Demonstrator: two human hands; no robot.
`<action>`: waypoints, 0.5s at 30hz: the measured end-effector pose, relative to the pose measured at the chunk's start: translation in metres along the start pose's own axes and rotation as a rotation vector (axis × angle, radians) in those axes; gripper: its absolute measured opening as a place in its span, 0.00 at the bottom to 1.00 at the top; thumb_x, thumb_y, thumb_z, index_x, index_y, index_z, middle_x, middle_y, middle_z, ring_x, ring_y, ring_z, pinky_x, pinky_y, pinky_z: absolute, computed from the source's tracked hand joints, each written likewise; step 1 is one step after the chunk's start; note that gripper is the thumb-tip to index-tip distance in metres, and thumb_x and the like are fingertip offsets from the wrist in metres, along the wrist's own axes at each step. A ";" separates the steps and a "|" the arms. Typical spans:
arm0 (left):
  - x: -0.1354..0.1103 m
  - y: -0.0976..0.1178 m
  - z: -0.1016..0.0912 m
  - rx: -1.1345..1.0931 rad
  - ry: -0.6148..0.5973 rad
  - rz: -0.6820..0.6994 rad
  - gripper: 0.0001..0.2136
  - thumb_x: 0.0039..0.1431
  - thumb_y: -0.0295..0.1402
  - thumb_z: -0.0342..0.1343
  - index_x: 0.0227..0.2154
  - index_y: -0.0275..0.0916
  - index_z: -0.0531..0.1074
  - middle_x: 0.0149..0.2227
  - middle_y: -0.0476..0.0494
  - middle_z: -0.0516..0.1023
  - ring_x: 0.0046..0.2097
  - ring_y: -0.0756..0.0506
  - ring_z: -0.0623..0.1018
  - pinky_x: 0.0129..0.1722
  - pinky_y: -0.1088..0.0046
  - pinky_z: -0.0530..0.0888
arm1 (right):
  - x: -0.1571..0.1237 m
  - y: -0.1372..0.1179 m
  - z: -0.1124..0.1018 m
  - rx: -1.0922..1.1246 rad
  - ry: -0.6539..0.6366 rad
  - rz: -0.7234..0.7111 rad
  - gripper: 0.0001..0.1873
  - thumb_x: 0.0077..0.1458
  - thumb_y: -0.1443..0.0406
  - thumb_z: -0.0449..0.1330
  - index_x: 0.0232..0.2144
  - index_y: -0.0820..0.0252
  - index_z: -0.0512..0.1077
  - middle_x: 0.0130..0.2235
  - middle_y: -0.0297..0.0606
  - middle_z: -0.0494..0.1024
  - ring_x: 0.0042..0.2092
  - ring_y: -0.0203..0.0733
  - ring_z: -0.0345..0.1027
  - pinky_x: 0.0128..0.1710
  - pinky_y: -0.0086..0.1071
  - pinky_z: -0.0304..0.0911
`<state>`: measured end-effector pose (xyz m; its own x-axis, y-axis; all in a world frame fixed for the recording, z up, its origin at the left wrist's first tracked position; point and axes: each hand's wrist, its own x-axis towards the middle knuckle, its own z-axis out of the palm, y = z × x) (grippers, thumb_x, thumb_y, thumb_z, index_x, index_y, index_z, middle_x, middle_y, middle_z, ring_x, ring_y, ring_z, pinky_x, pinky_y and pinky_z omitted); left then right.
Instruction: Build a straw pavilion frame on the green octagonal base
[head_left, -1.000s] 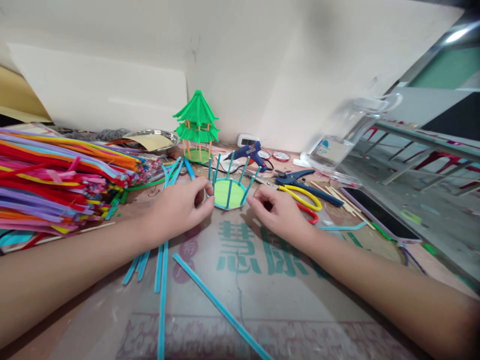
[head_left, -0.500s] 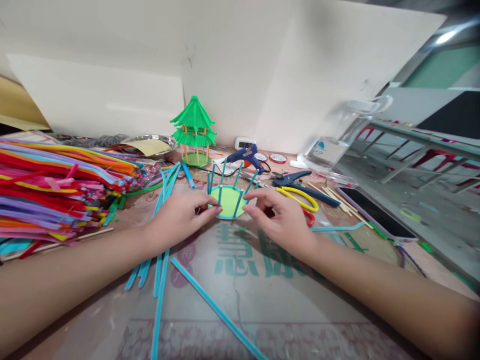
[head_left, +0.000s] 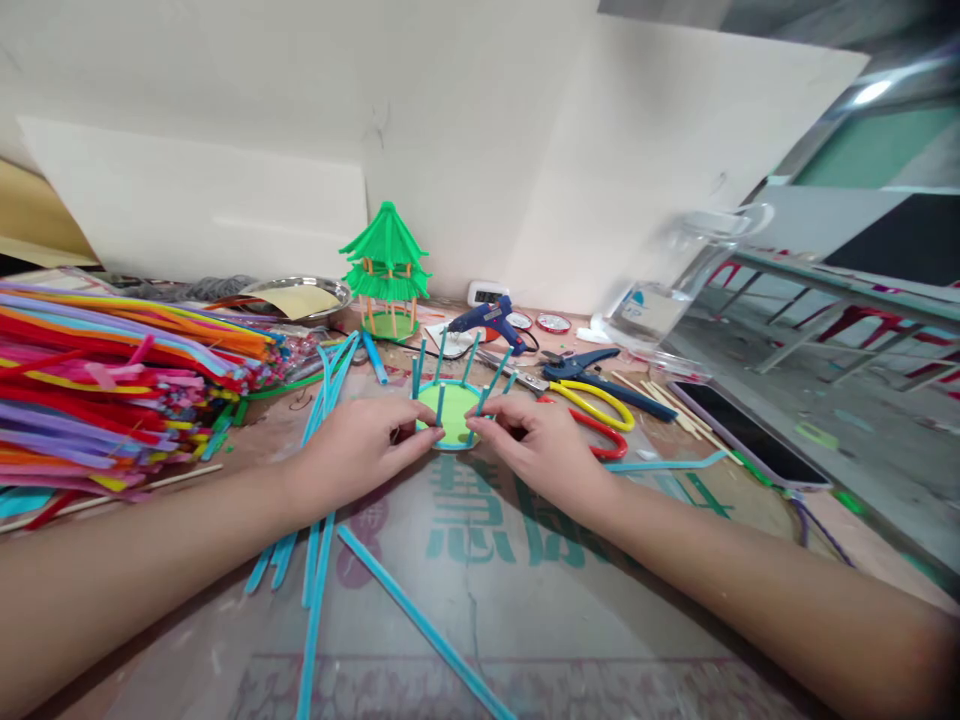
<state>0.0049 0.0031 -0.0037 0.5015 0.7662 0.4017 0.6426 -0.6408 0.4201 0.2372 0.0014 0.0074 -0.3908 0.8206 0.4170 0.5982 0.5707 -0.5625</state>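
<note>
A small green disc base (head_left: 454, 408) ringed in teal, with several teal pipe-cleaner posts standing up from its rim, rests on the cardboard-covered table (head_left: 525, 590). My left hand (head_left: 360, 450) pinches the near left edge of the base with its fingers curled. From the other side, my right hand (head_left: 536, 445) grips the near right edge, thumb and forefinger closed on a post. Loose teal pipe cleaners (head_left: 319, 540) lie under my left forearm.
A big heap of coloured pipe cleaners (head_left: 112, 370) fills the left. Behind the base stand a finished green pagoda model (head_left: 386, 270), a blue glue gun (head_left: 491, 318), a metal dish (head_left: 300, 292), scissors and pliers (head_left: 600, 385), wooden sticks, a phone (head_left: 742, 420) and a clear plastic jug (head_left: 675, 270).
Both hands have closed in on the green base from its two sides and drawn it a little nearer to me; my fingers now pinch its near edge.
</note>
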 end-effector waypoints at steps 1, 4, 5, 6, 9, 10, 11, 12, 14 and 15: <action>0.000 0.001 -0.001 -0.006 0.010 -0.016 0.11 0.65 0.40 0.53 0.36 0.40 0.75 0.28 0.51 0.76 0.30 0.49 0.73 0.30 0.74 0.64 | -0.001 0.000 -0.001 0.018 0.012 -0.008 0.11 0.62 0.57 0.60 0.35 0.58 0.75 0.24 0.29 0.72 0.25 0.34 0.62 0.26 0.29 0.55; -0.001 0.001 -0.005 -0.042 0.121 -0.117 0.12 0.62 0.43 0.57 0.38 0.40 0.70 0.28 0.52 0.71 0.29 0.49 0.71 0.30 0.73 0.65 | -0.005 0.002 -0.007 0.121 0.147 -0.046 0.09 0.63 0.57 0.59 0.36 0.56 0.68 0.23 0.26 0.65 0.24 0.33 0.58 0.26 0.28 0.54; 0.000 0.000 -0.007 -0.066 0.184 -0.153 0.12 0.62 0.44 0.56 0.38 0.40 0.68 0.30 0.52 0.70 0.30 0.49 0.71 0.31 0.73 0.66 | -0.004 0.005 -0.009 0.163 0.224 -0.047 0.09 0.64 0.57 0.58 0.35 0.55 0.66 0.24 0.26 0.64 0.25 0.33 0.57 0.26 0.28 0.54; 0.001 -0.001 -0.007 -0.092 0.250 -0.184 0.13 0.63 0.44 0.54 0.39 0.40 0.66 0.32 0.51 0.69 0.32 0.48 0.71 0.33 0.72 0.68 | -0.003 0.009 -0.011 0.207 0.297 -0.034 0.09 0.64 0.57 0.57 0.36 0.55 0.65 0.26 0.27 0.64 0.26 0.33 0.58 0.27 0.28 0.56; 0.005 -0.009 -0.005 -0.164 0.350 -0.249 0.18 0.65 0.48 0.49 0.47 0.39 0.64 0.40 0.45 0.71 0.40 0.45 0.73 0.43 0.67 0.72 | 0.006 0.024 -0.013 0.340 0.337 0.086 0.09 0.66 0.57 0.52 0.45 0.54 0.65 0.36 0.33 0.70 0.32 0.36 0.65 0.33 0.31 0.64; 0.006 -0.012 -0.003 -0.178 0.321 -0.271 0.23 0.64 0.51 0.49 0.52 0.38 0.63 0.44 0.42 0.72 0.44 0.43 0.74 0.46 0.64 0.73 | 0.009 0.029 -0.012 0.371 0.285 0.133 0.12 0.66 0.58 0.51 0.50 0.54 0.64 0.40 0.37 0.73 0.35 0.38 0.69 0.36 0.33 0.67; 0.007 -0.015 -0.001 -0.183 0.277 -0.290 0.29 0.63 0.53 0.51 0.57 0.37 0.61 0.48 0.39 0.72 0.47 0.41 0.75 0.50 0.60 0.73 | 0.012 0.033 -0.011 0.376 0.229 0.172 0.16 0.66 0.59 0.50 0.54 0.54 0.62 0.44 0.40 0.74 0.38 0.40 0.71 0.41 0.36 0.69; 0.008 -0.017 0.000 -0.175 0.225 -0.299 0.34 0.60 0.55 0.53 0.61 0.37 0.58 0.51 0.36 0.72 0.51 0.38 0.75 0.53 0.57 0.72 | 0.013 0.036 -0.010 0.347 0.177 0.202 0.20 0.65 0.60 0.50 0.58 0.55 0.61 0.49 0.43 0.74 0.43 0.42 0.73 0.46 0.40 0.69; 0.008 -0.021 0.004 -0.130 0.135 -0.281 0.42 0.55 0.56 0.59 0.66 0.38 0.55 0.56 0.33 0.72 0.56 0.34 0.73 0.57 0.52 0.70 | 0.015 0.038 -0.007 0.236 0.102 0.248 0.26 0.64 0.60 0.50 0.63 0.57 0.58 0.54 0.47 0.74 0.51 0.48 0.72 0.56 0.47 0.65; 0.008 -0.022 0.005 -0.103 0.108 -0.255 0.45 0.52 0.56 0.62 0.67 0.39 0.54 0.58 0.33 0.71 0.59 0.33 0.72 0.59 0.51 0.69 | 0.014 0.038 -0.006 0.183 0.070 0.266 0.28 0.64 0.60 0.50 0.65 0.59 0.56 0.55 0.48 0.74 0.53 0.50 0.71 0.58 0.50 0.63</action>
<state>-0.0023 0.0231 -0.0139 0.2629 0.8973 0.3546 0.6753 -0.4336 0.5966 0.2587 0.0346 -0.0035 -0.1850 0.9411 0.2831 0.5347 0.3381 -0.7744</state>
